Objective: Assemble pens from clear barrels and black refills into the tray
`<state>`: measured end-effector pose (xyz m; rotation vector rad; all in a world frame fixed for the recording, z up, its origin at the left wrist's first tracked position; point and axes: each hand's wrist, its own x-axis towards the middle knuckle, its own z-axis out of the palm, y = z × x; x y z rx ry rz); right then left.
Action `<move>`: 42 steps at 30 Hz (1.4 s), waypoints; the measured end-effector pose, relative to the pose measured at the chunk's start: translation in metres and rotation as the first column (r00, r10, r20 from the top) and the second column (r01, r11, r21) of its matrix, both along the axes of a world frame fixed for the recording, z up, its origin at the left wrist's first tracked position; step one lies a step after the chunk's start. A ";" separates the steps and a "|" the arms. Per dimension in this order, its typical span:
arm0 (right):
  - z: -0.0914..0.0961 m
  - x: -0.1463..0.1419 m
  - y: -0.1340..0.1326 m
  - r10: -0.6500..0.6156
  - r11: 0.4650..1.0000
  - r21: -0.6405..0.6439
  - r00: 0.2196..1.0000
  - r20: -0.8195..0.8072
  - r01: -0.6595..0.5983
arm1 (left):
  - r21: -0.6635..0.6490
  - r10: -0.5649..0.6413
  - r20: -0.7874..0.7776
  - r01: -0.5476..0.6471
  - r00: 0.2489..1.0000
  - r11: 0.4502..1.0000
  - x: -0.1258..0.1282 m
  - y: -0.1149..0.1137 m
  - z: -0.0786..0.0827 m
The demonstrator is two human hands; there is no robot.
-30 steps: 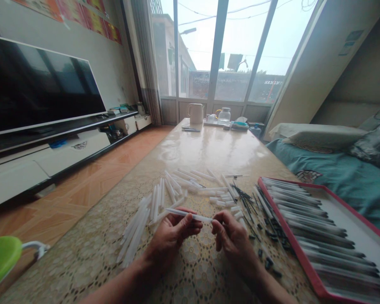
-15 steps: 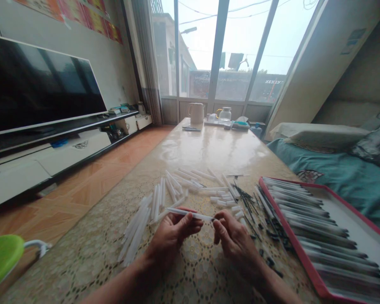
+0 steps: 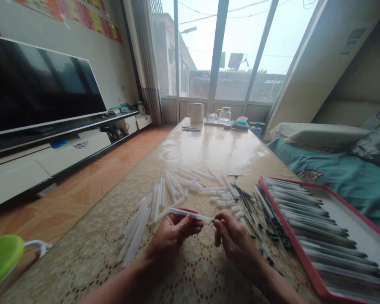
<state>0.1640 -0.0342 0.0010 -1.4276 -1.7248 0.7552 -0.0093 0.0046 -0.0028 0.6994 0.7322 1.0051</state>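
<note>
A white translucent pen lies level between my hands, above the table. My left hand is closed round its barrel, thumb on top. At the other end, the fingertips of my right hand pinch the dark tip, which they mostly hide. White pen barrels lie in a loose pile left of my left hand, with more barrels beyond. Short white caps and thin black refills are scattered beyond my right hand. Small black parts lie to its right.
A red-rimmed box holding rows of pens stands on the right. At the table's far end are a beige jug, a glass jar and a tissue pack. A green stool is at lower left.
Both hands stay almost in place with the pen between them. The fingers of my right hand have shifted very slightly at the tip.
</note>
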 end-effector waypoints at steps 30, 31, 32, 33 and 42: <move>-0.002 0.000 0.001 0.022 0.999 -0.043 1.000 -0.014 -0.023 | 0.021 -0.017 -0.031 0.018 0.999 1.000 0.000 0.001 0.000; -0.002 0.000 0.000 0.024 0.999 -0.040 1.000 -0.017 -0.024 | 0.027 -0.025 -0.035 0.026 0.999 0.999 0.000 0.000 0.000; -0.003 0.000 0.000 0.028 0.999 -0.045 0.999 -0.027 -0.029 | 0.035 -0.033 -0.040 0.034 0.999 0.999 0.000 0.000 0.000; -0.003 -0.001 0.000 0.034 0.997 -0.062 0.998 -0.044 -0.036 | 0.043 -0.039 -0.046 0.041 0.998 0.998 0.000 0.000 0.000; -0.005 0.001 0.000 0.002 0.984 0.178 0.992 0.127 -0.025 | 0.229 -0.057 -0.225 0.109 0.973 0.967 0.001 0.000 -0.008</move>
